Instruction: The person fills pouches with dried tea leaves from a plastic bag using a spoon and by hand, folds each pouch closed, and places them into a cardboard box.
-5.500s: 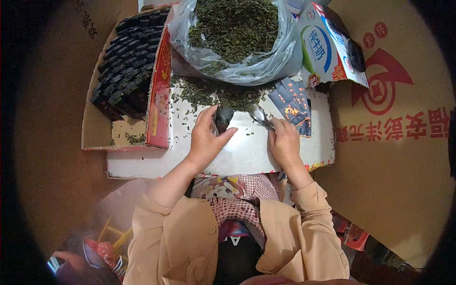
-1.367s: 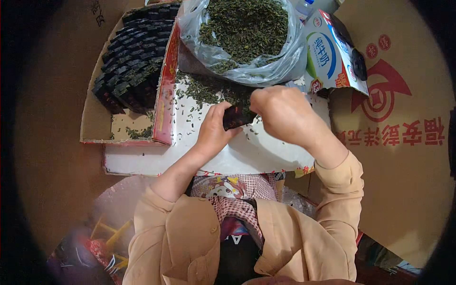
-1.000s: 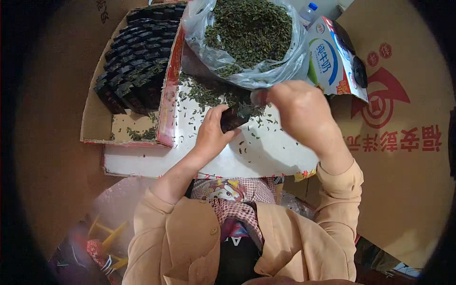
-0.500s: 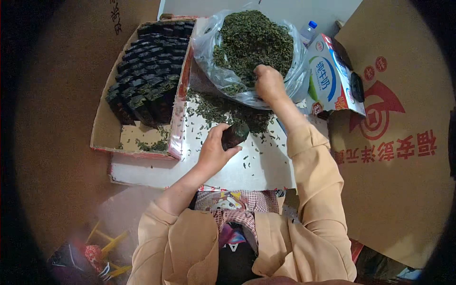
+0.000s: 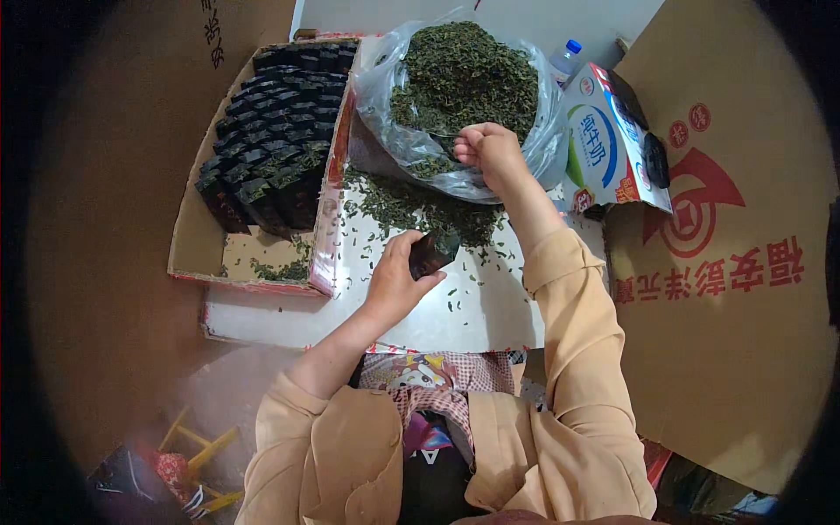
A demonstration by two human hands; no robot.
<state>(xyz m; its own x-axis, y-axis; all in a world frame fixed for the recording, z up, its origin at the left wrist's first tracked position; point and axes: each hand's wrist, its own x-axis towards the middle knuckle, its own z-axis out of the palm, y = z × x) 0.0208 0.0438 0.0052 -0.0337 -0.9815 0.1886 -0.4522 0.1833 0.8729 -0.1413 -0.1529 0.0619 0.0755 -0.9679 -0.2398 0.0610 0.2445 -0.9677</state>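
Note:
My left hand (image 5: 395,278) is wrapped round a small dark pouch (image 5: 432,254) above the white board (image 5: 262,317). Over the front right part of a clear plastic bag (image 5: 385,109) full of dried green leaves (image 5: 468,74), my right hand (image 5: 493,153) has its fingers closed on the handle of a spoon (image 5: 444,134), whose bowl is over the leaves and hard to make out. Loose leaves (image 5: 420,210) lie scattered on the board between the bag and the pouch.
An open carton (image 5: 197,236) at the left holds rows of dark filled pouches (image 5: 271,140) and some loose leaves. A milk carton (image 5: 604,144) stands right of the bag, with a blue-capped bottle (image 5: 566,59) behind it. Large cardboard (image 5: 735,350) flanks the right side.
My right hand has gone from beside the pouch up to the leaf bag with the spoon. Lately it has shifted slightly, showing its fingers. My left hand keeps hold of the pouch.

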